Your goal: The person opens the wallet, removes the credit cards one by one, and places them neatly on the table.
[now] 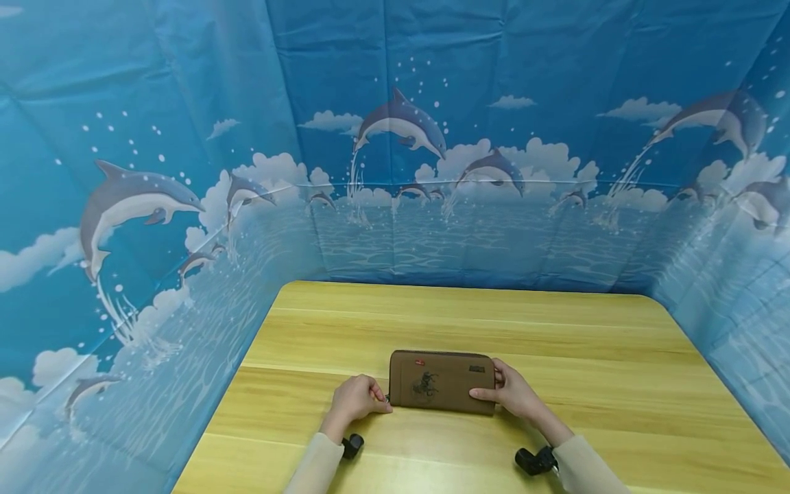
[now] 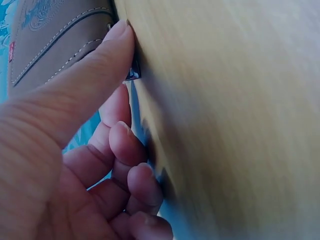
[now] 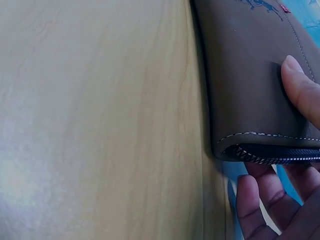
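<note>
A brown long zip-around wallet (image 1: 450,391), with a dark horse emblem and a small red tag on its face, stands on its long edge on the table. My right hand (image 1: 515,394) grips its right end, thumb on the front face and fingers behind. In the right wrist view, the zipper (image 3: 280,161) runs along that end of the wallet. My left hand (image 1: 361,398) is at the lower left corner, thumb and index finger pinching the zipper pull (image 2: 134,72). A shiny metal bit of the pull shows below the thumb; the rest is hidden.
The wallet is on a light wood-grain table (image 1: 586,329) with rounded far corners. Blue sheeting printed with dolphins and clouds (image 1: 395,226) hangs behind the table and along both sides. Black wrist devices (image 1: 535,461) are worn on both arms.
</note>
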The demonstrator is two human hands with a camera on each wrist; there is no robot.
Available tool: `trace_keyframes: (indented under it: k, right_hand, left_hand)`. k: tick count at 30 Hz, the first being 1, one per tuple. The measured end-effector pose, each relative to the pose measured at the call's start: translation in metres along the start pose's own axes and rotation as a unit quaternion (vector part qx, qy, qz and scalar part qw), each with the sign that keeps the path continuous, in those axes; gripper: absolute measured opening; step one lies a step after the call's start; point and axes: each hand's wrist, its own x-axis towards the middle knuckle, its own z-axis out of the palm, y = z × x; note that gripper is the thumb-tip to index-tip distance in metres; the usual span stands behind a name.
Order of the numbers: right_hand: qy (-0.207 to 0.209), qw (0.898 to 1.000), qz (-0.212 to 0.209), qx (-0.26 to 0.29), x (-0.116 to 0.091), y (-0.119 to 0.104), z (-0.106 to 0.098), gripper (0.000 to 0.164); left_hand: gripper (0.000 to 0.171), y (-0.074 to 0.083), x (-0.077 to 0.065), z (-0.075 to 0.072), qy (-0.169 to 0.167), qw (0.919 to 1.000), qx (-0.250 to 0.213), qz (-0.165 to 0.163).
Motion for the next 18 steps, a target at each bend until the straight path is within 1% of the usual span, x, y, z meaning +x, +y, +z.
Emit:
trace_keyframes:
  k: [8,13,18]
  right_hand:
    - [-0.002,1.0,-0.005,-0.021,-0.0027,-0.0023,0.0008,0.063]
    - [0.002,1.0,-0.003,-0.015,-0.0058,-0.0037,0.0022,0.061]
    - [0.003,1.0,-0.013,-0.011,-0.0072,-0.0037,0.0022,0.059]
  left_hand:
    - [0.03,0.0016,0.0002,-0.001,0.01,0.9999,0.004,-0.006]
    - [0.028,0.0011,0.0001,-0.0011,0.011,0.9999,-0.002,-0.002]
    - [0.027,0.0006,0.001,-0.0012,0.005,1.0,-0.005,0.001]
